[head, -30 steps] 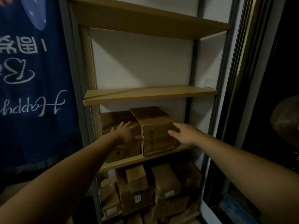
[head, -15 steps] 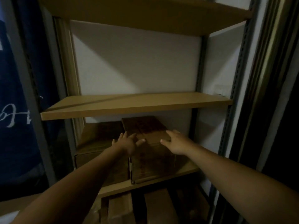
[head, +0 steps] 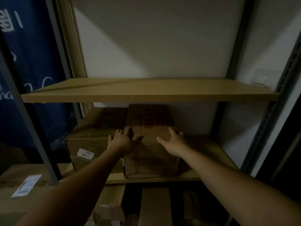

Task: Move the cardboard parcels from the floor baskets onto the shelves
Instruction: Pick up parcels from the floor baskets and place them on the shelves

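Parcel [head: 149, 124] with red print sits mid-frame on the lower shelf [head: 211, 149], beneath the upper shelf [head: 146, 97], just beside a second parcel [head: 96, 129] at its left. Left hand [head: 122, 141] and right hand [head: 175, 143] lie on its top, fingers spread, grasping nothing.

Free shelf [head: 210, 154] room right of parcel [head: 149, 123]

The middle parcel [head: 149, 126] is brown cardboard with red printed letters. The left parcel [head: 96, 128] is the same brown and has a white label [head: 85, 153] with dark print. The shelves [head: 146, 98] are pale tan, their posts [head: 236, 46] dark grey. The banner [head: 37, 54] is deep blue with white writing.
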The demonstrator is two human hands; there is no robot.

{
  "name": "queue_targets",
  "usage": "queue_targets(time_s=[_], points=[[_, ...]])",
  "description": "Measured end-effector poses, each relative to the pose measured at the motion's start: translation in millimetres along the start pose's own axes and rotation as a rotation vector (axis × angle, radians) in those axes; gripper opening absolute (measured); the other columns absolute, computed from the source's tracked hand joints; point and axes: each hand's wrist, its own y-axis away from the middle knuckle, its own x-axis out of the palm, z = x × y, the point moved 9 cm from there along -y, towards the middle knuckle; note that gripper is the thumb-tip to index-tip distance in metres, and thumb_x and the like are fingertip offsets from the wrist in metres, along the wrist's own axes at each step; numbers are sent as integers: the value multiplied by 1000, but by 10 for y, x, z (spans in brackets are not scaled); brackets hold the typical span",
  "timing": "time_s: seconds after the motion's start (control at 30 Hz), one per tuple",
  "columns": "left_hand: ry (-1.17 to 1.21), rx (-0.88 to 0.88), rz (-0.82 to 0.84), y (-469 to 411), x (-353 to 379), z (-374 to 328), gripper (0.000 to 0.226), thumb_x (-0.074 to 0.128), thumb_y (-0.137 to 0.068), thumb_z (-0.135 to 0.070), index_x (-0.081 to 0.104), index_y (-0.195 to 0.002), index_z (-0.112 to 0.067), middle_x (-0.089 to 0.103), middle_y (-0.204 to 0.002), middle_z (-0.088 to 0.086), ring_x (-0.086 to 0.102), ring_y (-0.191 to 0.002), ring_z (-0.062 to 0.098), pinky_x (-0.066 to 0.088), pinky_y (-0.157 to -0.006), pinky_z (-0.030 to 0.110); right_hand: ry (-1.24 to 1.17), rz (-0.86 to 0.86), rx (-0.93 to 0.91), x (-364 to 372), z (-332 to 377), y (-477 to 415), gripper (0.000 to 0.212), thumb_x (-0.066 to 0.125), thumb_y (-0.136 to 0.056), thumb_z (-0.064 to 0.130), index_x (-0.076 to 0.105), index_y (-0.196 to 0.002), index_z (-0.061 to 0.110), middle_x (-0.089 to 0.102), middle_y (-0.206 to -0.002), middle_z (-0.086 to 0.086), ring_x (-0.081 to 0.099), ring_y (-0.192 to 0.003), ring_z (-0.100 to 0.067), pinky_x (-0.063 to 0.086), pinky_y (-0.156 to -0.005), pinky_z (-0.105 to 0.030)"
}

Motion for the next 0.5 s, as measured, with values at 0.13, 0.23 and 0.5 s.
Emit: queue_targets(time_s=[0.13, 0.23, 0.5], points=[[141, -14, 1, 254, 8, -69, 70, 41, -91, -62, 24, -147, -25, 34, -147, 12, 36, -133, 30, 35, -105, 43, -3, -33, -15, -37, -67, 194, 85, 52, -88, 65, 8, -154, 38, -5, -162, -8, 21, -144, -38, 32, -110, -46], [265, -18, -11, 501, 0, -92, 66, 48, -91, -57, 30, -145, -24, 36, -144, 10, 49, -120, 28, 44, -89, 35, -23, -53, -18, -42, -132, 482, 84, 54, -87, 64, 9, -154, 38, -3, -161, -8, 22, -144, -37, 32, -110, -46], [554, 0, 74, 1267, 138, 94, 84, 69, -83, -41, 20, -150, -22, 43, -143, 5, 53, -120, 24, 49, -93, 36, -126, -93, 16, 165, -385, 1414, 90, 64, -86, 55, 8, -153, 37, 5, -161, -11, 23, -144, -35, 32, -110, -44]])
